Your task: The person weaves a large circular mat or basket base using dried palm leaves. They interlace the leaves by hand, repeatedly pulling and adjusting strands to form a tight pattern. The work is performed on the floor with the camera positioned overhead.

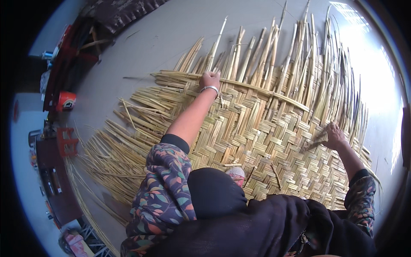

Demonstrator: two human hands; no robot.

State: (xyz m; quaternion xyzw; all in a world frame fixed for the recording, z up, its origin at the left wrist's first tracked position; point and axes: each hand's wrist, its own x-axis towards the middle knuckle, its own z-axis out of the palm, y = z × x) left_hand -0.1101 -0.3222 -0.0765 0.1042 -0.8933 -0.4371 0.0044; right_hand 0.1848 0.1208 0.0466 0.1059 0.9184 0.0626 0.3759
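A large mat (pixel 261 141) of flattened straw-coloured reeds is woven in a zigzag pattern, with loose reed ends fanning out along its far and left sides. A long bundle of reed strips (pixel 257 88) crosses its far part from left to right. My left hand (pixel 209 80), wearing a bangle, is closed on this bundle near its left end. At the right side of the weave, my right hand (pixel 335 136) lies with thumb and fingers apart, touching the reeds. Short raised strips (pixel 314 145) are beside its thumb; what is under the fingers is hidden.
Loose reeds (pixel 113 154) spread over the floor at left. My foot (pixel 236 174) is on the mat by my knee, near small reed scraps (pixel 275 176). A red bucket (pixel 66 101), a small reddish stool (pixel 67 141) and dark furniture (pixel 55 184) stand along the left.
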